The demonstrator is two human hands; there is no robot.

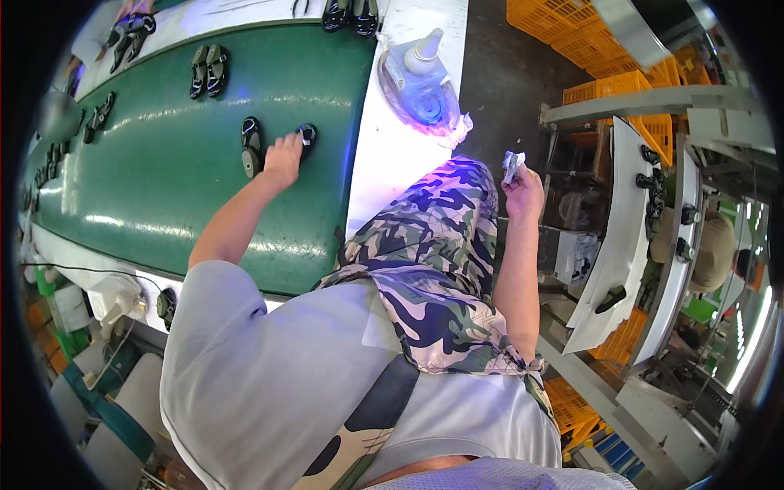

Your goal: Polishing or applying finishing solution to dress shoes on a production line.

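Note:
My left hand (283, 160) reaches over a green conveyor belt (163, 155). Its fingers are closed at the near side of a glossy black shoe (308, 131), and they hide part of it. Just left of this hand lies a matching black shoe (250, 135) with a grey insole. Off to the right of the belt, my right hand (525, 196) is raised beside my camouflage apron (433, 212). Pinched between its thumb and fingers is a crumpled whitish cloth (513, 165).
On the white ledge (367, 167) beside the belt stand a white nozzle bottle (424, 53) and a clear plastic bag (420, 102). More black shoes (208, 71) sit farther along the belt. Orange crates (612, 90) and a rack (608, 237) with shoes are at right. Another person's hand (135, 8) shows far left.

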